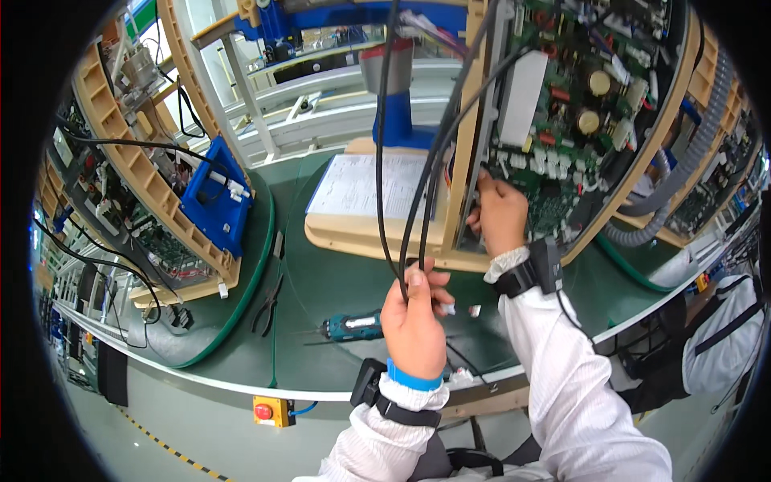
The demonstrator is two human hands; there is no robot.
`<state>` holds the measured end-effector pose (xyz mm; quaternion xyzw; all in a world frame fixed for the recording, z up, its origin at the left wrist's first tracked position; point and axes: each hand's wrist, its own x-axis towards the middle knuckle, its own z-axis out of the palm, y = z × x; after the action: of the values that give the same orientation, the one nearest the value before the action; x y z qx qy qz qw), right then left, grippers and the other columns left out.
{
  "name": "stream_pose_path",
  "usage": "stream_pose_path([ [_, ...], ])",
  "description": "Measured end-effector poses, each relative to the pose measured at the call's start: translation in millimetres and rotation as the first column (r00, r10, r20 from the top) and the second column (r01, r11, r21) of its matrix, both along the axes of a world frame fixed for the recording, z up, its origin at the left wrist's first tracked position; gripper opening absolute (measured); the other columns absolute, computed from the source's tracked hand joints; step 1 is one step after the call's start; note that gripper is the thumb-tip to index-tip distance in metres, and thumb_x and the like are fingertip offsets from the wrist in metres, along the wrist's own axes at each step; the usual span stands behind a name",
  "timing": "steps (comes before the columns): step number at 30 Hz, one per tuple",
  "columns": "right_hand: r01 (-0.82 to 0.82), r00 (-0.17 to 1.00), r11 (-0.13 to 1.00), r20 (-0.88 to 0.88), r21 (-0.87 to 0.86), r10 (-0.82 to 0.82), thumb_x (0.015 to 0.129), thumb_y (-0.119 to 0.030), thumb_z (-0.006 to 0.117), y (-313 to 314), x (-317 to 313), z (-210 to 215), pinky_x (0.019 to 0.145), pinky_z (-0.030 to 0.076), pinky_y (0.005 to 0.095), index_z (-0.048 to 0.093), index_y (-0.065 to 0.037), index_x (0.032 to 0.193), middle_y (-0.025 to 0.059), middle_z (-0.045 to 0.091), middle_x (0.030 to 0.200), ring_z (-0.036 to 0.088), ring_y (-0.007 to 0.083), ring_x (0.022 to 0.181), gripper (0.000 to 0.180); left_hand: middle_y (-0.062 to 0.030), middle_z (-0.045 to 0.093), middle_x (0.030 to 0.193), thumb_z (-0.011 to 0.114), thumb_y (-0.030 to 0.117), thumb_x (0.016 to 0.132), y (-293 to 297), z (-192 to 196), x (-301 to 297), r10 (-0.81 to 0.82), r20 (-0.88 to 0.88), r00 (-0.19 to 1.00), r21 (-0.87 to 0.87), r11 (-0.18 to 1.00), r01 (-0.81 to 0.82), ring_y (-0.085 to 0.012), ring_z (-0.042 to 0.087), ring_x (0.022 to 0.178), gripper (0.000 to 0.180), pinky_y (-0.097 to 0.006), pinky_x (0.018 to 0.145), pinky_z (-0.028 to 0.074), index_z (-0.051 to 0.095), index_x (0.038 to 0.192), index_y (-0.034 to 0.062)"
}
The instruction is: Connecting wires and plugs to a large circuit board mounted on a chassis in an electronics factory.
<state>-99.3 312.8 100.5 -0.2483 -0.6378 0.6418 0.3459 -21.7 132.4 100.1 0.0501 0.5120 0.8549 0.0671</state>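
Observation:
Several black cables (pixel 382 128) hang down in front of a beige upright frame (pixel 463 145). My left hand (pixel 413 321) is closed round their lower part, thumb pressed over them. Higher and to the right, my right hand (pixel 503 215) reaches to the edge of a green circuit board (pixel 562 153) mounted in the frame. Its fingers are bent together at the frame's inner side, and what they pinch is hidden. A printed paper sheet (pixel 361 186) lies on the beige base behind the cables.
A teal electric screwdriver (pixel 353 326) and black-handled pliers (pixel 267 306) lie on the green work surface (pixel 313 289). Similar framed units stand left, with a blue bracket (pixel 215 201), and right, beside a grey corrugated hose (pixel 699 161). A red button box (pixel 271 411) sits below the front edge.

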Motion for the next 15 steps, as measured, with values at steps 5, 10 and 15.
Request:
stream_pose_path([
  [5, -0.177, 0.95, 0.983, -0.271, -0.053, 0.156, 0.104, -0.027, 0.053, -9.8, 39.6, -24.0, 0.07, 0.054, 0.0285, 0.059, 0.007, 0.124, 0.0112, 0.066, 0.106, 0.068, 0.017, 0.082, 0.04, -0.0068, 0.068, 0.093, 0.05, 0.026, 0.105, 5.9, 0.1, -9.4, -0.03, -0.038, 0.999, 0.077, 0.996, 0.033, -0.0112, 0.06, 0.074, 0.033, -0.025, 0.066, 0.044, 0.059, 0.12, -0.002],
  [10, -0.462, 0.88, 0.846, -0.258, -0.266, 0.399, 0.107, -0.028, 0.046, -28.1, 121.5, -63.6, 0.078, 0.053, 0.0317, 0.059, 0.005, 0.124, 0.0147, 0.067, 0.113, 0.066, 0.0203, 0.093, 0.039, -0.008, 0.067, 0.097, 0.048, 0.026, 0.106, 2.6, -4.0, -8.7, -0.117, -0.055, 0.992, 0.05, 0.992, 0.12, -0.0153, 0.064, 0.082, 0.036, -0.028, 0.069, 0.047, 0.056, 0.126, -0.0019],
  [15, -0.612, 0.791, 0.693, -0.306, -0.381, 0.531, 0.101, -0.018, 0.055, -17.5, 181.6, -60.1, 0.079, 0.053, 0.0347, 0.057, 0.003, 0.126, 0.0142, 0.068, 0.105, 0.066, 0.0216, 0.088, 0.032, -0.0062, 0.065, 0.099, 0.049, 0.023, 0.106, 16.6, -12.3, -7.7, -0.234, -0.074, 0.969, 0.081, 0.967, 0.239, -0.0173, 0.064, 0.09, 0.034, -0.031, 0.075, 0.05, 0.054, 0.129, -0.0016],
])
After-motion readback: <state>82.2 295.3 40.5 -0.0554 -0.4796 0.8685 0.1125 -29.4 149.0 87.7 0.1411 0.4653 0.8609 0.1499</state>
